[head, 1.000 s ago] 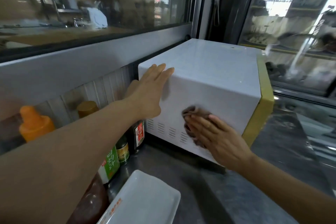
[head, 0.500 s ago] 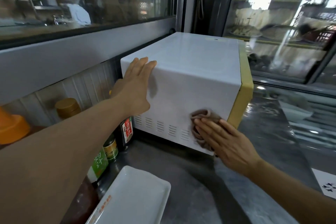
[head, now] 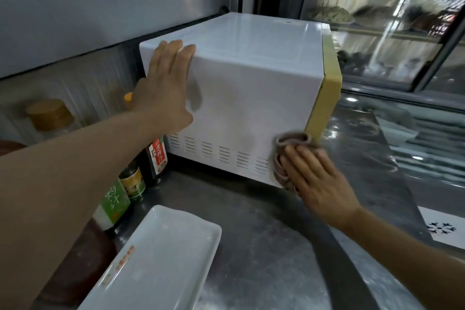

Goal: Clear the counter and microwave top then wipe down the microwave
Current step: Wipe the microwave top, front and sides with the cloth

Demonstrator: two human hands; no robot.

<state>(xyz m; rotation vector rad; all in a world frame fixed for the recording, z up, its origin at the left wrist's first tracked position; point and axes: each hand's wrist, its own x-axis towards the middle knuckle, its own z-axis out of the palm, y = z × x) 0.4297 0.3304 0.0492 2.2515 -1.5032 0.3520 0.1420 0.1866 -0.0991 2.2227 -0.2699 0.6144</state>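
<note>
A white microwave with a yellow front edge stands on the steel counter, its top bare. My left hand lies flat with straight fingers against the upper rear part of its side panel. My right hand presses a brown cloth with straight fingers against the lower front corner of the same panel, beside the vent slots. Most of the cloth is hidden under my palm.
A white rectangular tray lies on the counter near me. Several sauce bottles stand along the wall to the left of the microwave. A glass display case rises behind, and a chest freezer lid lies to the right.
My right hand has slid the cloth along the side panel toward the yellow front edge and lower down. My left hand has stayed flat on the panel's rear part.
</note>
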